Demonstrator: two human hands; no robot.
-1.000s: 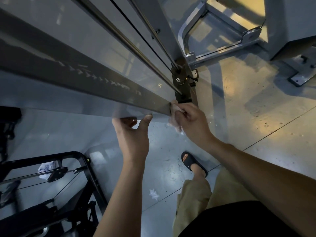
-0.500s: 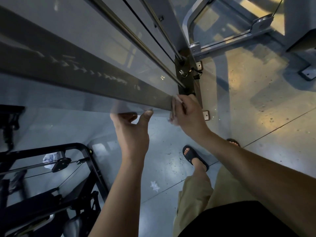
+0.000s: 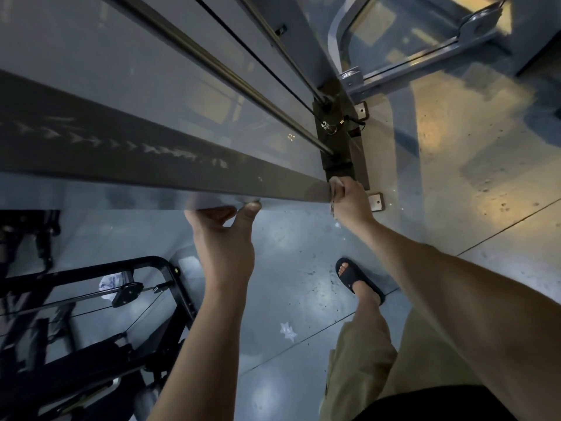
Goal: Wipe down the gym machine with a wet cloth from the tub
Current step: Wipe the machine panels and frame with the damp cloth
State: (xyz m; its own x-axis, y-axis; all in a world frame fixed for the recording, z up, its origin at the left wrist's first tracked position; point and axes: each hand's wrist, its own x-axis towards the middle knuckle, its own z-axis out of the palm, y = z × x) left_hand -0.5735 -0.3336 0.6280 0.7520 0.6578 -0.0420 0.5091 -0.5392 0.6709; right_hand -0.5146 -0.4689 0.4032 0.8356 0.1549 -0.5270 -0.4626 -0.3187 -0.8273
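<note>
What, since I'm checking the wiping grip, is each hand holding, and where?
Right hand grips a bunched white cloth against the grey upright's bottom end; left hand holds that upright's near edge, thumb tip against it.

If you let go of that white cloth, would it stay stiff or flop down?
Probably flop: the cloth bunches up and nearly vanishes inside the right hand, so it looks soft and light. It squashes against the end of the dark beam, so it likely bends to any shape.

- A gym, seemingly
- Tall grey gym machine (image 3: 151, 95) with steel guide rods (image 3: 212, 66) and a cable (image 3: 255, 54)
- Black frame (image 3: 76, 273) carrying a pulley (image 3: 127, 294), on speckled floor (image 3: 303, 238)
</note>
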